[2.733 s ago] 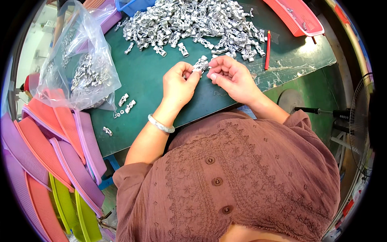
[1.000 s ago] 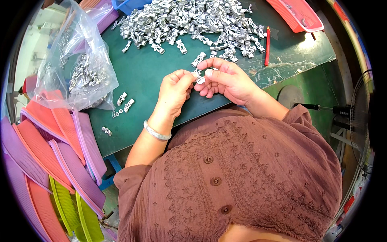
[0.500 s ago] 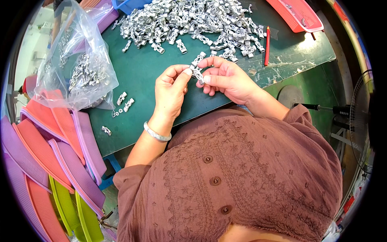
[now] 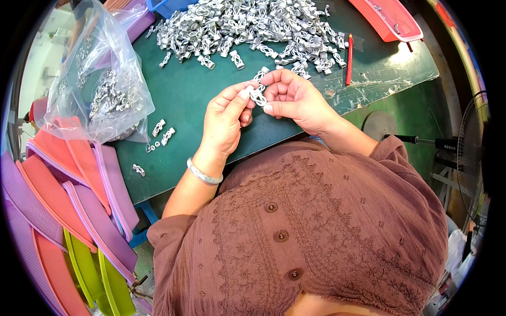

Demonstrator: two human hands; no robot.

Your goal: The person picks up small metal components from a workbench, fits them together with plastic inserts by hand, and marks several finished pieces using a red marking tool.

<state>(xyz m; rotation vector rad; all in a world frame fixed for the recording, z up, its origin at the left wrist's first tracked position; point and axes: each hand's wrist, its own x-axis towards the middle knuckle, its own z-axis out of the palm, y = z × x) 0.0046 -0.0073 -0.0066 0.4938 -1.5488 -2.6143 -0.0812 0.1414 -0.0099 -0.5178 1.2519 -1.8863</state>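
Observation:
Between my two hands, above the near part of the green table [image 4: 184, 100], is a small silver-grey metal link piece [image 4: 258, 97] with open loops. My left hand [image 4: 224, 118] pinches its left end between thumb and forefinger. The thumb of my right hand [image 4: 303, 102] meets the lower right end, its forefinger arched over the top; both hands are closed. Just beyond the fingertips is another similar piece [image 4: 261, 72], and I cannot tell whether it touches them. A large pile of such metal pieces [image 4: 242, 29] spreads across the table behind my hands.
A clear plastic bag [image 4: 132, 84] of metal parts stands at the left. Several loose pieces [image 4: 159, 128] lie near it. Purple, coral and green perforated baskets [image 4: 74, 200] are stacked lower left. Right of the pile are a red pencil [image 4: 349, 60] and a coral tray [image 4: 387, 23].
My right hand's fingers have shifted on the piece, the forefinger lifting and the thumb sliding slightly. The link piece has turned, its loops now showing more plainly. My left hand stays nearly in place.

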